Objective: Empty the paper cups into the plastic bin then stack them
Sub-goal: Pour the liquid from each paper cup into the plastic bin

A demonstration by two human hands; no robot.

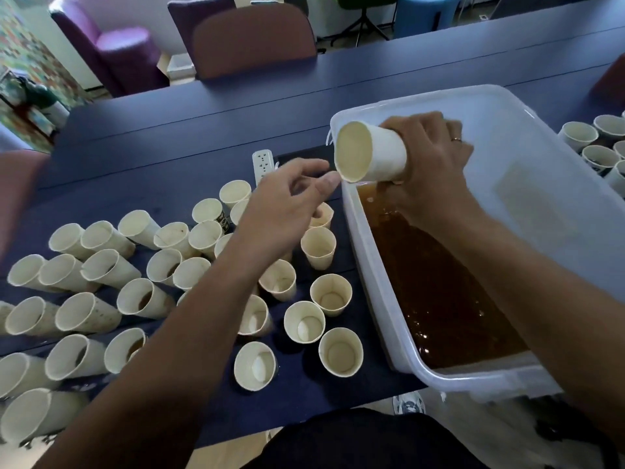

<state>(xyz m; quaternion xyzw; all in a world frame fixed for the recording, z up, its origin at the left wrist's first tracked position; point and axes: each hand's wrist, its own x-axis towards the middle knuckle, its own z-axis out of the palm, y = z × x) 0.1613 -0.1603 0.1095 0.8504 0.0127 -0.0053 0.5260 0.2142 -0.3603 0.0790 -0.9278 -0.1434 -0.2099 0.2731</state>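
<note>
We hold one paper cup (372,152) sideways in the right hand (429,147) over the plastic bin's (365,231) corner. Left hand (287,201), loosely open and holding nothing, reaches for its rim. We judge it best to grip the rim firmly before stacking.

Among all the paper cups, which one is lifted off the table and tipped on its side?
The cup that the right hand grips over the plastic bin, its mouth turned left; all other cups stand upright on the table.
</note>
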